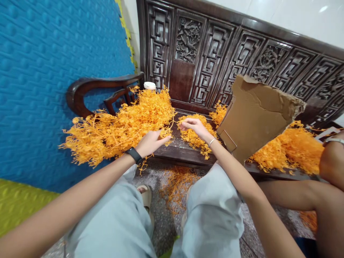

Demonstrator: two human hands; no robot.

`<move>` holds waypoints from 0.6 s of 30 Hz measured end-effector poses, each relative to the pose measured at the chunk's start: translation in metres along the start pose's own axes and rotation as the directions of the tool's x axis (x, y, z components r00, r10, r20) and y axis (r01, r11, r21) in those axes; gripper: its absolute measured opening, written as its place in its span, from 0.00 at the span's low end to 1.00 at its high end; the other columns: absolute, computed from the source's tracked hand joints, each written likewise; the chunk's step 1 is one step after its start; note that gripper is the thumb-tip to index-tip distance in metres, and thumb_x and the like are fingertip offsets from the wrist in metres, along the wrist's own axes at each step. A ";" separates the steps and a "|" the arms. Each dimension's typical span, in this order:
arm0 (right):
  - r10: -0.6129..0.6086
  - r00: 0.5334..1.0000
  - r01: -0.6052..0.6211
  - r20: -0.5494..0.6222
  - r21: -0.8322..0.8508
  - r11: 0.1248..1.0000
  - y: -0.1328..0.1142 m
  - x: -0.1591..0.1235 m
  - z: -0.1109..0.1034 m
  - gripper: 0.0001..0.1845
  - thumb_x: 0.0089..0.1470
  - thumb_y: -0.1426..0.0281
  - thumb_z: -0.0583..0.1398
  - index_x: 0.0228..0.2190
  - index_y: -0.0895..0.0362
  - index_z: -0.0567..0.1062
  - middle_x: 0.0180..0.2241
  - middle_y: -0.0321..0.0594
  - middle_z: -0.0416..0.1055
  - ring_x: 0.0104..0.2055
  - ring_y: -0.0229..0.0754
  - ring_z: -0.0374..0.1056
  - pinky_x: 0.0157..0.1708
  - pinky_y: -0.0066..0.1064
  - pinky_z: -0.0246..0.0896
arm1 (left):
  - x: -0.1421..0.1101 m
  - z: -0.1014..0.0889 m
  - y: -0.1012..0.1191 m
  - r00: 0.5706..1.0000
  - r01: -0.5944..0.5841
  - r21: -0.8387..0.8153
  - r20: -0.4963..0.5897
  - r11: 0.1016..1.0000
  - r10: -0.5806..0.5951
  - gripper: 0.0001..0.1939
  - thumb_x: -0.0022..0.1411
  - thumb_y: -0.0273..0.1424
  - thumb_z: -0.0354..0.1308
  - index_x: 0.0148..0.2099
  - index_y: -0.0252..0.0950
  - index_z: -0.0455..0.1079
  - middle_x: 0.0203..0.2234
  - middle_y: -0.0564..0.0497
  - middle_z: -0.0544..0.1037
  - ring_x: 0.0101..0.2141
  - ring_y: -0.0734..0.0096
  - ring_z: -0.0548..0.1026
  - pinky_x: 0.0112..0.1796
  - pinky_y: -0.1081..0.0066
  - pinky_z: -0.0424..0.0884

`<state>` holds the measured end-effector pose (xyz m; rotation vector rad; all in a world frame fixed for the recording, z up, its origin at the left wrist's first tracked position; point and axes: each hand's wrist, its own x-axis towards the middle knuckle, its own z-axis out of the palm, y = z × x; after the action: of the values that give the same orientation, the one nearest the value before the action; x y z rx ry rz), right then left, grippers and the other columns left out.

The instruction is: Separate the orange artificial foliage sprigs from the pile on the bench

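Right hand (194,126) first: fingers curled and pinched together on a thin orange sprig (174,123), just above a small orange pile (195,138) on the dark wooden bench (180,152). Left hand (151,142) sits close beside it, fingers stretched forward and loosely closed, tips pressing another bit of the orange stuff at the edge of the big heap (118,130); whether it truly grips that bit, I cannot tell. The two hands are near each other, not touching.

Out from the grip: a black watch (133,154) on the left wrist, a thin bangle (212,142) on the right. To the left of the hands, the big heap spills over the bench's curved armrest (88,87). To the right, a torn cardboard sheet (255,114) stands tilted, walling off a third orange mass (290,148) behind it. Count three heaps on the bench, plus scattered orange bits on the floor (176,186) below the hands, between the knees.

Behind the big heap, one white jar lid (149,85) peeks out. The carved bench back (228,53) rises beyond. Far left, a blue padded wall (53,71). Far right, another person's arm (330,157) with a wristband rests by the third heap.

No writing readable anywhere.
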<state>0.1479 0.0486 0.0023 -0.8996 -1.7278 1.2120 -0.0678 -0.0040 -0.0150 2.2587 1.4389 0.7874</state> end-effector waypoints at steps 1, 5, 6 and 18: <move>0.000 1.000 0.000 0.014 -0.011 1.000 -0.001 -0.001 0.001 0.12 0.43 0.61 0.64 0.23 0.58 0.77 0.23 0.36 0.73 0.27 0.34 0.67 0.31 0.26 0.62 | 0.000 0.000 0.000 1.000 0.001 -0.008 0.005 1.000 -0.001 0.20 0.57 0.47 0.46 0.25 0.36 0.62 0.20 0.53 0.69 0.24 0.71 0.66 0.27 0.73 0.57; -0.005 0.998 0.005 -0.062 -0.007 1.000 0.002 -0.001 0.010 0.10 0.43 0.64 0.64 0.24 0.58 0.78 0.24 0.36 0.73 0.25 0.33 0.66 0.30 0.27 0.62 | 0.002 0.000 -0.001 1.000 0.009 -0.004 0.007 1.000 -0.009 0.20 0.58 0.46 0.48 0.24 0.36 0.62 0.19 0.54 0.69 0.23 0.73 0.64 0.26 0.74 0.56; -0.008 0.994 0.010 -0.112 0.016 1.000 0.003 0.000 0.011 0.09 0.43 0.65 0.63 0.25 0.58 0.78 0.24 0.35 0.73 0.24 0.32 0.65 0.29 0.27 0.61 | 0.002 0.001 -0.002 1.000 0.008 0.000 0.001 1.000 -0.008 0.19 0.58 0.45 0.48 0.23 0.36 0.62 0.19 0.54 0.69 0.22 0.73 0.64 0.26 0.74 0.56; 0.402 0.822 -0.215 -0.403 0.435 0.875 0.011 0.017 0.013 0.10 0.48 0.81 0.56 0.18 0.63 0.70 0.17 0.35 0.69 0.19 0.31 0.64 0.22 0.23 0.57 | 0.007 0.016 0.014 0.992 0.073 -0.066 0.110 0.995 -0.065 0.17 0.54 0.45 0.50 0.23 0.38 0.57 0.15 0.56 0.61 0.19 0.73 0.61 0.24 0.72 0.53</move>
<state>0.1298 0.0618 -0.0069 -1.1631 -0.9269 1.3269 -0.0457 -0.0034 -0.0181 2.1525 1.4097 0.6733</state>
